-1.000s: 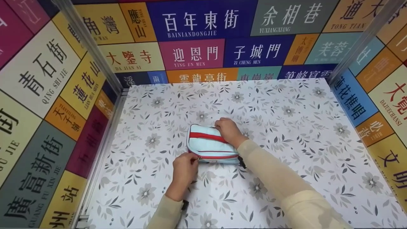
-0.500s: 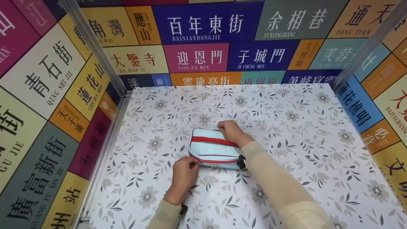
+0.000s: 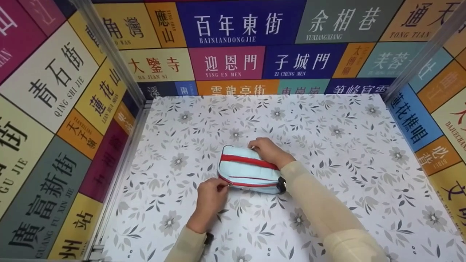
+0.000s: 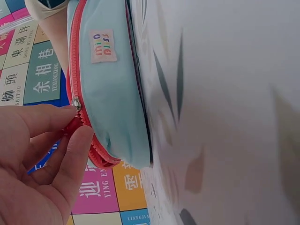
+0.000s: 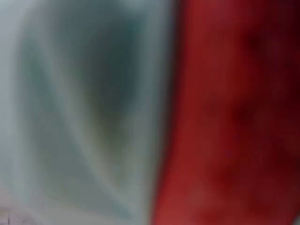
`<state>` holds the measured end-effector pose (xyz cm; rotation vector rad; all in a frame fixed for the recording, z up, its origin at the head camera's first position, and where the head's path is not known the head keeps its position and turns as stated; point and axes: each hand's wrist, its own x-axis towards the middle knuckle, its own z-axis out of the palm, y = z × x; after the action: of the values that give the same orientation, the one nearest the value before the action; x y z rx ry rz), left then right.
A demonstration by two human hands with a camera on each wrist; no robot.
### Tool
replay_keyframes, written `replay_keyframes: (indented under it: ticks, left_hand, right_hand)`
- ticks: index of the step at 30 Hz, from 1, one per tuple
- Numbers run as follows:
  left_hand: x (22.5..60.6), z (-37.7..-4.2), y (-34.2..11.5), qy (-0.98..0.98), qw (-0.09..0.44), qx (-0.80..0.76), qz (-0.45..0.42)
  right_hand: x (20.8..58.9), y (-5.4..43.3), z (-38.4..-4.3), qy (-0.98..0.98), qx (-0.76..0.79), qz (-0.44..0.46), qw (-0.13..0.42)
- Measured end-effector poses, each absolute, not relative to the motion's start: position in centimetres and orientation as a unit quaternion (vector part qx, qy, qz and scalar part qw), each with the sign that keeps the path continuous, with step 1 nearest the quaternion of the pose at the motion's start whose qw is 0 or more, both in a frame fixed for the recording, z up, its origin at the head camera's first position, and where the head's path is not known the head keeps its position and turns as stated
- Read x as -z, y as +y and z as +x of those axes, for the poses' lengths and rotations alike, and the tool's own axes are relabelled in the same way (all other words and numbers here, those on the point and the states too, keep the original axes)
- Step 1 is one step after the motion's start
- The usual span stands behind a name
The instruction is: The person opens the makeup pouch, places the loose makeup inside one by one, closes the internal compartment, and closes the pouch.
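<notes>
A light-blue zip pouch (image 3: 233,167) with a red strap (image 3: 242,160) across its top rests on the flower-patterned table. My left hand (image 3: 211,196) is at its near left corner. In the left wrist view, the thumb and forefinger of that hand (image 4: 42,154) pinch at the metal zipper pull (image 4: 76,103), where the red zipper (image 4: 75,51) runs round the side. Red edging shows beside the fingers. At the far right edge, my right hand (image 3: 267,149) grips the pouch with curled fingers. Blurred pale-blue fabric and the red strap (image 5: 225,112) fill the right wrist view.
The tabletop (image 3: 174,203) has a white covering printed with grey flowers and leaves. Panels (image 3: 233,63) with coloured street-name signs stand behind it and at both sides, with metal posts (image 3: 113,51) at the corners.
The head view has shifted slightly. The pouch has come a little nearer and to the right, with both hands keeping their places on it.
</notes>
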<state>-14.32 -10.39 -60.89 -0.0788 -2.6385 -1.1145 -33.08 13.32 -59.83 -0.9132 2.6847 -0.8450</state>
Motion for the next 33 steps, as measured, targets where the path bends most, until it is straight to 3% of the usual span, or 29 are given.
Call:
replay_keyframes:
  ticks: [26,33]
  left_hand:
    - [60.1,-16.1,-13.6,-0.915,0.123,0.384,-0.02]
    - [60.0,-17.0,-14.3,-0.914,0.105,0.391,-0.004]
  right_hand:
    - [60.9,14.2,-33.3,0.89,0.28,-0.356,0.053]
    - [60.7,14.1,-33.1,0.906,0.265,-0.318,0.09]
